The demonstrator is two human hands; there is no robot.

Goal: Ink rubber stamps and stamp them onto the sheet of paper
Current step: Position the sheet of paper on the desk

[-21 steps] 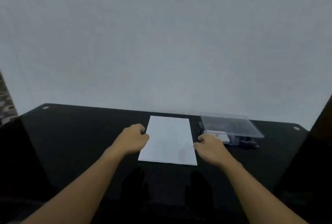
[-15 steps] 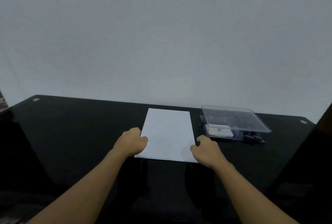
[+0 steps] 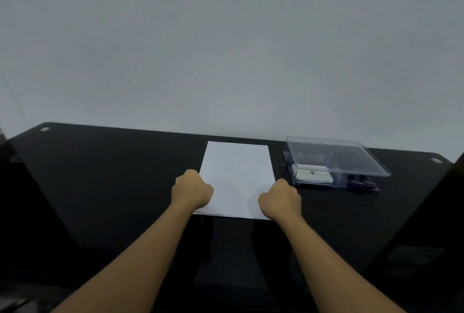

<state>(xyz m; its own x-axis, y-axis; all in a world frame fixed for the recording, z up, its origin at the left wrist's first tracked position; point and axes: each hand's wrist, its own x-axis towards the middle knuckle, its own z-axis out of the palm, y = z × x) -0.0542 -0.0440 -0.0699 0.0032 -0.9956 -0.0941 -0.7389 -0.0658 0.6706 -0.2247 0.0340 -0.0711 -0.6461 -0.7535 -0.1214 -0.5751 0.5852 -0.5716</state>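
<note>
Pinching sheet of paper edges with curled left hand and right hand; could crease, or skid across glossy table.

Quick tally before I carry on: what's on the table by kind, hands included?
Sheet of paper: 1
Clear plastic box: 1
Hands: 2 (left hand, right hand)
Total: 4
Box contents too unclear to count.
</note>
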